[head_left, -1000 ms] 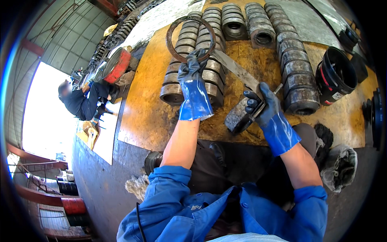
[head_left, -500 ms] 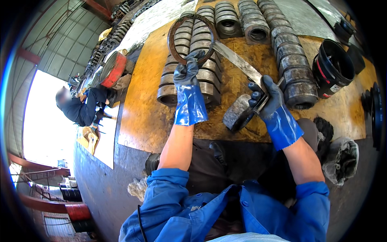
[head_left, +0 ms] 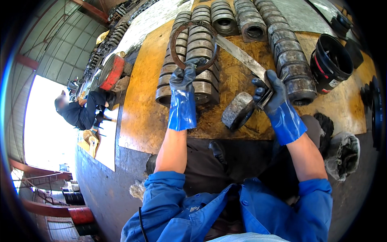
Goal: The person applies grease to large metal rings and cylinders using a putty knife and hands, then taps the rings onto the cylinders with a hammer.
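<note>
My left hand (head_left: 184,77), in a blue and dark rubber glove, grips the bottom of a thin rusty metal ring (head_left: 173,46) and holds it upright. My right hand (head_left: 275,92), gloved alike, is closed round the handle end of a long flat metal scraper (head_left: 242,57). The scraper slants up and left, its far end against or right beside the ring's right rim; I cannot tell if they touch. Below and between my hands, a short thick metal collar (head_left: 238,111) lies on its side on the stained yellow board (head_left: 139,101).
Rows of metal cylinders (head_left: 201,49) lie beyond the ring, with another long row (head_left: 291,60) at the right. A black bucket (head_left: 332,64) stands beside that row. To the left are a red-rimmed drum (head_left: 113,71) and a crouching person (head_left: 82,113) in dark clothes.
My left hand has shifted slightly left and down, and the ring has tilted a little. My right hand and the scraper have moved slightly right. Both grips stay the same.
</note>
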The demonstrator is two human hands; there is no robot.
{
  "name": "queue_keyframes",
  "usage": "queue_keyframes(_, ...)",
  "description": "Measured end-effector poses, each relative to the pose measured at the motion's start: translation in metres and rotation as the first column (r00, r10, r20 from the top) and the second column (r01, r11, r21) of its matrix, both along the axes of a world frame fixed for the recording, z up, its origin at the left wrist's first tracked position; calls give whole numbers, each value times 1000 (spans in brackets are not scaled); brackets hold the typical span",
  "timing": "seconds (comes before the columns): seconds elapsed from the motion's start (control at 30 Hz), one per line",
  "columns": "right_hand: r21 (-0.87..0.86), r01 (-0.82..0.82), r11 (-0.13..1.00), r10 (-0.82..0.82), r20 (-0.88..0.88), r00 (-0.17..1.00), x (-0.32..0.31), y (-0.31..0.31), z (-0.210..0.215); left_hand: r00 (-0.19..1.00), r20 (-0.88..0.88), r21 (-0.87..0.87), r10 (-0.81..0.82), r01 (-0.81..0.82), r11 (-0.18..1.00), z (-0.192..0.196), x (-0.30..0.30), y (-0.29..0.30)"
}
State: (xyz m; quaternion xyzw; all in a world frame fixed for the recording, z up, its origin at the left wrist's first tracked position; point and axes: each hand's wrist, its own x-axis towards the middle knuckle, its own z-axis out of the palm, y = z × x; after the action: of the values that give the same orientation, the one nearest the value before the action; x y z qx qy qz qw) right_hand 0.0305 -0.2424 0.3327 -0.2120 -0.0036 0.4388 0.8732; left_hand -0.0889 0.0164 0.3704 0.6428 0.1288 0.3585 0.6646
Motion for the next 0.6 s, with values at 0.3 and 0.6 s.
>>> queue_keyframes(0.3, -52, -1, 999, 4, 72, 997, 6, -10, 3, 976, -185, 128, -112, 137, 982, 5, -11, -1)
queue_keyframes(0.6, -230, 39, 973, -13, 115, 993, 7, -14, 9, 911, -354, 254, -211, 310, 916, 10, -19, 1)
